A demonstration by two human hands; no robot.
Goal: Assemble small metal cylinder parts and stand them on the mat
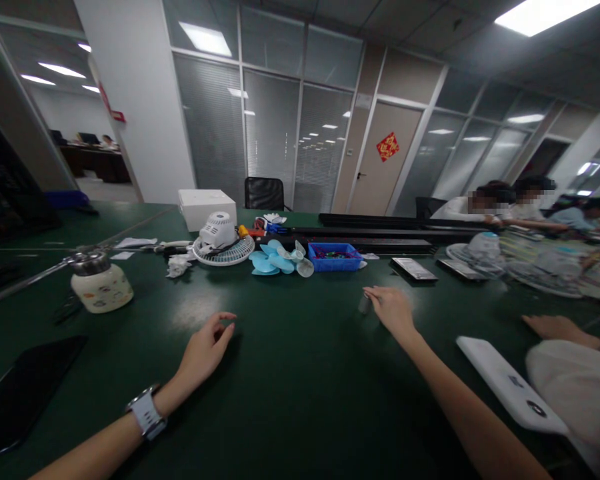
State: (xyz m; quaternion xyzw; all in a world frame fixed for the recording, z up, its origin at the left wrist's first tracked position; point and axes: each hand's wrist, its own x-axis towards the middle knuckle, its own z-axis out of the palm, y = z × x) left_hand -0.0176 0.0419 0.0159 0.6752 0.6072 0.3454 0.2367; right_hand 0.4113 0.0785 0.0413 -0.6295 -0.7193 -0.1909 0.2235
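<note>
My left hand (207, 348), with a watch on its wrist, rests over the green table (290, 373). Its fingers are slightly curled and apart, with nothing between them. Further right, my right hand (391, 310) pinches the top of a small grey cylinder (364, 305) between thumb and fingers. The cylinder is upright at the table surface; its exact kind is too small to tell. Beyond the hands are light-blue fan blades (273, 259) and a blue basket (335, 265) of small coloured parts.
A white fan head on its guard (223, 248) lies before a white box (207, 207). To the left are a cream jar (103, 290) and a dark tablet-like slab (27, 390). On the right, a white device (510, 387) lies beside another person's arm (563, 330).
</note>
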